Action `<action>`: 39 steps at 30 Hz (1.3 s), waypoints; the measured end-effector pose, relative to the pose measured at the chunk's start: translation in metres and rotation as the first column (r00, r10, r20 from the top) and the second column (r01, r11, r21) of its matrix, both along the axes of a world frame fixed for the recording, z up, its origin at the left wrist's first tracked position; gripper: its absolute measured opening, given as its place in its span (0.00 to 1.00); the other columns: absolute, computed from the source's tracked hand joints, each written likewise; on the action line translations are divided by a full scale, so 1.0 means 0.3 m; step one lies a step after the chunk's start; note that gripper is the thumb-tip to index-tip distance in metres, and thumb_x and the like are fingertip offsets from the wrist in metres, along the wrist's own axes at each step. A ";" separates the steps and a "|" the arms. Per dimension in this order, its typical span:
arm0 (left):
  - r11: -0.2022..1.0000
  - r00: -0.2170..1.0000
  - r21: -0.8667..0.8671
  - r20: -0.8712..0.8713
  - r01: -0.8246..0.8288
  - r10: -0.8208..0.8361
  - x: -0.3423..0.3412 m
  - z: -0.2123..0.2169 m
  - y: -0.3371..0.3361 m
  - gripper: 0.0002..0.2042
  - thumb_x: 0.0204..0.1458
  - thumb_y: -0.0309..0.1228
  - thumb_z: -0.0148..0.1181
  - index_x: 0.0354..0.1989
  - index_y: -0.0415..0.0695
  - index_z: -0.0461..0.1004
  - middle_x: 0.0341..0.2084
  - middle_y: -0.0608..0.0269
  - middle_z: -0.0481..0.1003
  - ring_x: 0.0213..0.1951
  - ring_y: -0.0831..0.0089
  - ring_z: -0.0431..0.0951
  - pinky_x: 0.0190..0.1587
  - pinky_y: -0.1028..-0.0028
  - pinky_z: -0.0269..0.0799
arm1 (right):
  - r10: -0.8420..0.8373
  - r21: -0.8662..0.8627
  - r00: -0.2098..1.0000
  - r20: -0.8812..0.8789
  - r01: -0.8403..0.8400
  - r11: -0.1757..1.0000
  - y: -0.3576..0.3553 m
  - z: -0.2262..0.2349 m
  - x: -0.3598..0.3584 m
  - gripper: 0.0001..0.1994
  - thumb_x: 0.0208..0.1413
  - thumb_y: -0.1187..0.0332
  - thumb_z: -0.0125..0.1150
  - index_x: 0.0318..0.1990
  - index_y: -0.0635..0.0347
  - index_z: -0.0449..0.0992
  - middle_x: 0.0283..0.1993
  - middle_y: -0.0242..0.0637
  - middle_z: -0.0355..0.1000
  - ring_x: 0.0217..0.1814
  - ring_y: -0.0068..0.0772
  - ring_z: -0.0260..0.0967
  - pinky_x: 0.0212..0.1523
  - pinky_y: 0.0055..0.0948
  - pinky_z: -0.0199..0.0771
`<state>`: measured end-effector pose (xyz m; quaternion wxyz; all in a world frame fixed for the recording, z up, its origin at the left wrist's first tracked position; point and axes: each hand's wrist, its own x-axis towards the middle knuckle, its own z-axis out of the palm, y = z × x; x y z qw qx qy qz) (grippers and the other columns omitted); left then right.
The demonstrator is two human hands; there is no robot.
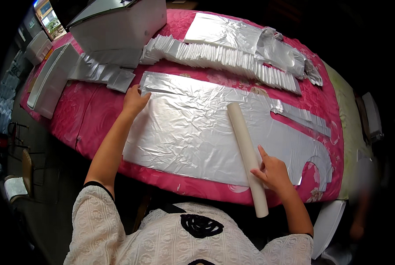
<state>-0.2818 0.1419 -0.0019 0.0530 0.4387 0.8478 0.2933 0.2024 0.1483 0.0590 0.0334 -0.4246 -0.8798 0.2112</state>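
Observation:
A large shiny silver-white plastic sheet (184, 128) lies spread before me, creased, with curved cut-outs and strap-like strips at its right end. My left hand (137, 100) is at its far left corner, thumb and fingers curled on the edge. Across the sheet slants a pale, smooth tube (246, 154), its near end sticking out past the table's front edge. Beside the tube is my right hand (273, 173), forefinger stretched out and thumb against the tube's side; the other fingers are partly hidden.
Behind the sheet runs a long row of folded silver-white plastic pieces (219, 59), with more flat sheets (224, 33) beyond. A white bin (118, 33), a white tray (51, 84) and folded pieces (98, 73) stand at the left. Pink flowered cloth (100, 112) covers the table.

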 end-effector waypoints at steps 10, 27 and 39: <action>0.994 0.848 0.109 0.525 0.016 -0.071 -0.033 -0.005 0.072 0.16 0.47 0.35 0.61 0.37 0.34 0.74 0.30 0.60 0.76 0.31 0.76 0.74 0.35 0.76 0.68 | -0.035 0.206 0.934 -0.355 0.114 0.972 0.396 -0.142 -0.205 0.17 0.55 0.61 0.53 0.47 0.62 0.72 0.31 0.38 0.69 0.32 0.37 0.67 0.35 0.33 0.67; 0.991 0.989 0.128 0.131 0.048 -0.065 -0.071 -0.007 0.094 0.14 0.45 0.35 0.58 0.30 0.33 0.72 0.28 0.46 0.75 0.34 0.54 0.76 0.36 0.65 0.68 | -0.148 -0.211 0.986 -0.073 0.129 0.969 0.144 -0.007 -0.327 0.40 0.47 0.53 0.58 0.63 0.68 0.51 0.30 0.45 0.73 0.30 0.42 0.72 0.34 0.34 0.70; 0.974 0.901 0.119 -0.414 0.192 -0.127 0.103 0.040 0.022 0.24 0.44 0.33 0.62 0.50 0.39 0.66 0.54 0.51 0.63 0.56 0.54 0.61 0.57 0.62 0.58 | -0.285 -0.175 0.946 -0.153 0.258 0.950 0.104 -0.042 -0.385 0.34 0.50 0.53 0.55 0.59 0.70 0.57 0.34 0.50 0.73 0.36 0.47 0.73 0.39 0.36 0.71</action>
